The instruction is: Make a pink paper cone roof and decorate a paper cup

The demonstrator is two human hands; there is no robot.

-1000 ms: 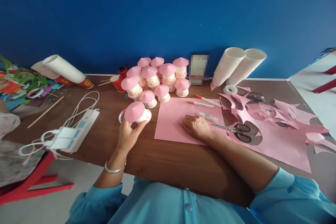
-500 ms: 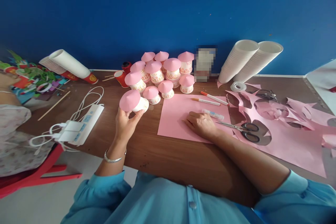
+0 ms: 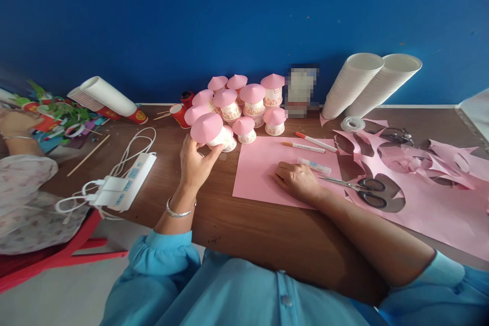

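Observation:
In my left hand [image 3: 195, 163] is a small paper-cup house with a pink cone roof [image 3: 206, 127], tilted to one side, my fingers and thumb round its white cup. It overlaps the front of a group of similar cup houses [image 3: 252, 99] with pink roofs and reddish drawings on their sides. My right hand [image 3: 298, 181] rests palm down on a pink paper sheet [image 3: 254, 178], fingers lying loosely on it. Beside that hand are a glue stick [image 3: 314, 165] and scissors [image 3: 361, 187] with black handles. Two markers [image 3: 305, 147] lie across the sheet's far edge.
Cut pink scraps [image 3: 428, 214] and a tape roll [image 3: 352, 124] lie at right, before stacked white cups [image 3: 353, 84]. At left are a power strip [image 3: 132, 181] with cables, a wooden stick [image 3: 87, 155], more stacked cups [image 3: 110, 97] and another person's arm [image 3: 23, 147].
My left hand has carried the cup house away from me and slightly right, towards the group. My right hand stays on the sheet. The view has shifted slightly.

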